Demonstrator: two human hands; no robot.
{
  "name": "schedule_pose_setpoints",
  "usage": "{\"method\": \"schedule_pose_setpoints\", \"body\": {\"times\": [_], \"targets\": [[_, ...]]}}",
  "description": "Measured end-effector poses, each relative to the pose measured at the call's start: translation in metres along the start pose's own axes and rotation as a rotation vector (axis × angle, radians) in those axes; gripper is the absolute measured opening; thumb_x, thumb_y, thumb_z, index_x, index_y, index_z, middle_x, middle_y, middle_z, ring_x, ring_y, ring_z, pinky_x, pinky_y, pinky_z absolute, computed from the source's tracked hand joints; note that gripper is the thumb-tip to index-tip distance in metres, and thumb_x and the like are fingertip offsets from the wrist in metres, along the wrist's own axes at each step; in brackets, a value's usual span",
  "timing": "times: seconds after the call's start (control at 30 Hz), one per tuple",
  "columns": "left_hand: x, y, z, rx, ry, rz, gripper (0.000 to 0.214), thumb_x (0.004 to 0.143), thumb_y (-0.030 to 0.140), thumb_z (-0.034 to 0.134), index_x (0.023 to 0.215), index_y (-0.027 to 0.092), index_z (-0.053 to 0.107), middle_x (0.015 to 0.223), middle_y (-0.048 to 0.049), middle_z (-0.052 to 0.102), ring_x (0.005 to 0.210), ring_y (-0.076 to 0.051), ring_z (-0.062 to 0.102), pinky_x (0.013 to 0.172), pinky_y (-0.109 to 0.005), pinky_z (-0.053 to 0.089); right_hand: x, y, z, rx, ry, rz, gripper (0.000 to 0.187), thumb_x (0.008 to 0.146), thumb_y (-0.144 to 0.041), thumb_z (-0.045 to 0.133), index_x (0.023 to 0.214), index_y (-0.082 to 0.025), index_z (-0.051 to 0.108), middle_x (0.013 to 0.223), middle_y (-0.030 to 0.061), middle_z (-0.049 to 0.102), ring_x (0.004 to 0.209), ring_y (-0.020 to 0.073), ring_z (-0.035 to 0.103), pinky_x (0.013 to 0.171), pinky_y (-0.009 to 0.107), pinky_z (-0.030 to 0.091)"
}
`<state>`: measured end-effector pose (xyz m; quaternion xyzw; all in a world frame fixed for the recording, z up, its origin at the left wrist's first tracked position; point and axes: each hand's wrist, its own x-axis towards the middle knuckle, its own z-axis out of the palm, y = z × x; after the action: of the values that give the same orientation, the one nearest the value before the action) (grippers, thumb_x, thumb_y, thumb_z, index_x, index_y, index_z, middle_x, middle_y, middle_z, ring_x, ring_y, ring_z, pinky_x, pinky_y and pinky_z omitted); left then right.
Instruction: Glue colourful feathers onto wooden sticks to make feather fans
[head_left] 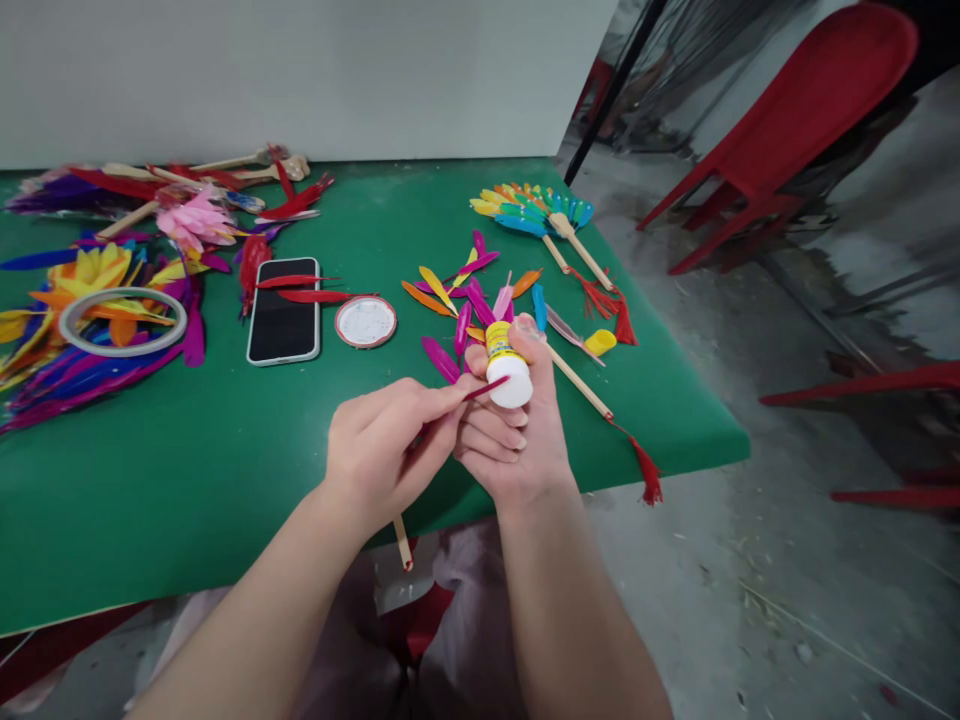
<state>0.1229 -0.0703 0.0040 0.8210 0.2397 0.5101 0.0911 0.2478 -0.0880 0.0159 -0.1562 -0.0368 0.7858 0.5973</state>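
My left hand [394, 450] pinches a thin dark-red feather [486, 387], mostly hidden by the fingers, whose end lies against the white end of a small bottle. That bottle [510, 365], white with a yellow label, is gripped in my right hand [514, 440], its white end turned towards me. Below my left hand a wooden stick [403, 540] juts past the table edge; its upper part is hidden. Loose magenta, yellow and orange feathers [465, 300] lie just beyond my hands. A yellow cap [600, 343] sits to the right, near a wooden handle [577, 378] with a red tassel [649, 480].
On the green table [285, 440] lie a phone [283, 320] with red feathers across it, a round white lid [365, 322], a tape roll [122, 348] on feather bundles [97, 280], and feather fans [536, 215] at the back right. Red chairs [810, 110] stand right.
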Motion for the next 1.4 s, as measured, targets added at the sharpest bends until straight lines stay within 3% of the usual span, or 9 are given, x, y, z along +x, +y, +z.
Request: {"method": "schedule_pose_setpoints", "body": {"times": [0.23, 0.43, 0.77, 1.23, 1.4], "targets": [[0.0006, 0.0003, -0.0002, 0.019, -0.037, 0.018, 0.009, 0.078, 0.009, 0.058, 0.086, 0.013, 0.060, 0.057, 0.0037, 0.056, 0.049, -0.004, 0.045, 0.048, -0.013, 0.037, 0.0006, -0.0001, -0.0001, 0.000, -0.004, -0.003, 0.046, 0.084, -0.050, 0.042, 0.058, -0.015, 0.057, 0.030, -0.0113, 0.028, 0.022, 0.0009, 0.015, 0.021, 0.011, 0.012], [-0.0003, 0.0005, -0.0007, 0.047, 0.017, 0.025, 0.014, 0.077, 0.007, 0.059, 0.089, 0.014, 0.060, 0.060, 0.0036, 0.059, 0.052, -0.004, 0.051, 0.050, -0.013, 0.040, 0.0007, -0.0006, 0.0014, 0.002, 0.005, -0.003, 0.050, 0.085, -0.052, 0.038, 0.057, -0.015, 0.057, 0.029, -0.0115, 0.024, 0.021, 0.0011, 0.015, 0.020, 0.011, 0.011], [0.0003, -0.0005, 0.0002, 0.035, 0.009, 0.023, 0.013, 0.077, 0.008, 0.059, 0.089, 0.013, 0.060, 0.060, 0.0038, 0.058, 0.052, -0.003, 0.049, 0.052, -0.012, 0.040, 0.0002, -0.0003, 0.0010, 0.009, -0.008, 0.005, 0.051, 0.086, -0.053, 0.035, 0.058, -0.016, 0.057, 0.029, -0.0115, 0.024, 0.022, 0.0014, 0.014, 0.020, 0.011, 0.010], [-0.0006, -0.0004, -0.0002, 0.035, -0.062, 0.011, 0.006, 0.078, 0.011, 0.058, 0.082, 0.015, 0.060, 0.054, 0.0045, 0.054, 0.048, -0.004, 0.047, 0.048, -0.015, 0.038, 0.0012, 0.0005, 0.0073, -0.008, 0.172, -0.021, 0.054, 0.085, -0.054, 0.036, 0.053, -0.015, 0.055, 0.027, -0.0096, 0.030, 0.019, 0.0001, 0.016, 0.020, 0.011, 0.008], [-0.0004, 0.0009, 0.0006, 0.030, -0.067, 0.029, 0.008, 0.078, 0.010, 0.058, 0.084, 0.014, 0.061, 0.055, 0.0037, 0.056, 0.047, -0.005, 0.047, 0.047, -0.015, 0.037, 0.0004, 0.0004, 0.0082, -0.024, 0.173, -0.025, 0.055, 0.086, -0.053, 0.034, 0.052, -0.015, 0.055, 0.027, -0.0091, 0.031, 0.020, 0.0002, 0.015, 0.020, 0.011, 0.007]]}}
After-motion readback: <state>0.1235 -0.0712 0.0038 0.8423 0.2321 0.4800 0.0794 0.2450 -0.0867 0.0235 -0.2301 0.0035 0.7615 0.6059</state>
